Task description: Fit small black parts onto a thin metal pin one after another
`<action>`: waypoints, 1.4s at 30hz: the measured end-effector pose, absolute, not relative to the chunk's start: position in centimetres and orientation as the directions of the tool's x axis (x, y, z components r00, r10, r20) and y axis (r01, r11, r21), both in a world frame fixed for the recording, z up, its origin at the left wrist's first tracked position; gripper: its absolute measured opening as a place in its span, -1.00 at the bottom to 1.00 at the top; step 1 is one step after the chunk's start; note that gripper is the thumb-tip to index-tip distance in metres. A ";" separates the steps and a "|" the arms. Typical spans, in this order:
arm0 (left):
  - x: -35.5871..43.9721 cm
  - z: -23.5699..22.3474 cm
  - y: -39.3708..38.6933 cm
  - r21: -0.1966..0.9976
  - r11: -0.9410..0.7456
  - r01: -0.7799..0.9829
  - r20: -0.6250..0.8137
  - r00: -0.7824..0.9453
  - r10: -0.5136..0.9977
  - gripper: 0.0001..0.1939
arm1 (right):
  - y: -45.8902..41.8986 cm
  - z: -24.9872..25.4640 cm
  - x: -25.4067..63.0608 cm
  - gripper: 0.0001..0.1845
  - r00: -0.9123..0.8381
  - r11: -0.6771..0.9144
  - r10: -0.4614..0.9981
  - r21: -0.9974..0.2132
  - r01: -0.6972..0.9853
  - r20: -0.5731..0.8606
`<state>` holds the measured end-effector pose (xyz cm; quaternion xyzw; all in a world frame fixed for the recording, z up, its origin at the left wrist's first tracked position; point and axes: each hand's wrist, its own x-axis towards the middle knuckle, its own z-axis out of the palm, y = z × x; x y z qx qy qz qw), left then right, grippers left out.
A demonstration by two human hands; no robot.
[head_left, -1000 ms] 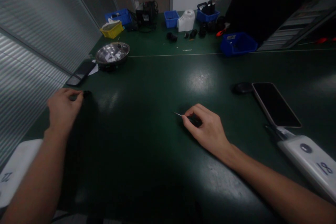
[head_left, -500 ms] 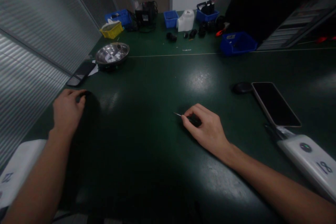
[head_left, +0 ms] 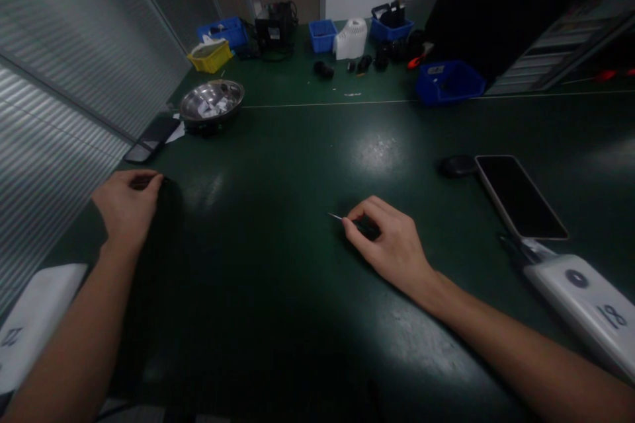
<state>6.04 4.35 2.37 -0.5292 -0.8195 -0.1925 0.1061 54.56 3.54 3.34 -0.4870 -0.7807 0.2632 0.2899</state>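
Over the left side of the dark green table (head_left: pixel 268 225), my left hand (head_left: pixel 129 201) is closed in a pinch. A small dark piece (head_left: pixel 167 180) shows just past its fingertips, too blurred to name. Right of the middle, my right hand (head_left: pixel 391 238) is closed around a thin metal-tipped tool (head_left: pixel 335 216), whose slim shaft points left from between thumb and forefinger. The rest of that tool is hidden in the palm, and its kind does not show. The two hands are far apart.
A metal bowl (head_left: pixel 235 96) with white scraps stands beyond my left hand, beside a dark tablet-like slab (head_left: pixel 153 139). To the right lie a mouse (head_left: pixel 457 166), a phone (head_left: pixel 520 195) and a white power bank (head_left: pixel 585 307). Blue bins (head_left: pixel 449 82) line the back.
My left hand has turned at the wrist, and its thumb and forefinger have come together over the dark piece, now mostly covered. My right hand has kept still.
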 end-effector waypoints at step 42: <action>26.1 4.1 3.9 0.520 -0.444 0.730 0.320 0.315 0.893 -0.83 | 3.5 3.1 54.6 -0.81 -0.354 0.395 0.912 -0.685 0.613 0.210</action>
